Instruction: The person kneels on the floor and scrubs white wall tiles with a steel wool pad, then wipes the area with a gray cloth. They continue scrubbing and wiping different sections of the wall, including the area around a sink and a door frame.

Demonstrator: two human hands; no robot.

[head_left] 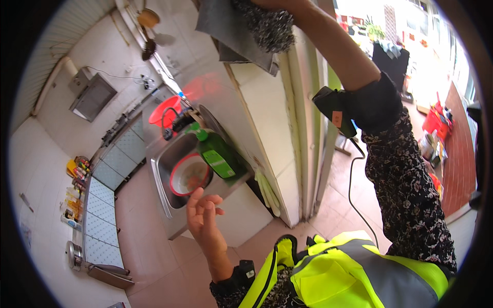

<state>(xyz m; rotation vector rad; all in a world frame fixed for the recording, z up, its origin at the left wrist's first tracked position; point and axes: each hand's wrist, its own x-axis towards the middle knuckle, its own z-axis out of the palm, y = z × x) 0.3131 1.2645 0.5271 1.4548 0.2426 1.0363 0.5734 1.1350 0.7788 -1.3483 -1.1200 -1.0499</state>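
My right hand (275,4) is raised to the top edge of the view, its fingers mostly cut off. It is at a dark, silvery mesh scourer (271,30), which hangs beside grey cloths (223,27) against the wall end; whether the fingers grip it is hidden. My left hand (208,219) is empty, fingers loosely bent and apart, in front of the counter. Beyond it, a red-rimmed bowl (178,181) sits in the steel sink (156,169). A green pump bottle (219,154) stands at the sink's edge, close to the wall.
Behind the sink are a red basin (165,109) and a round metal lid (212,119). Pale green gloves (267,194) appear to hang by the wall corner. A cable (352,184) runs from a device (335,111) on my right forearm. Bottles (75,200) line the left counter.
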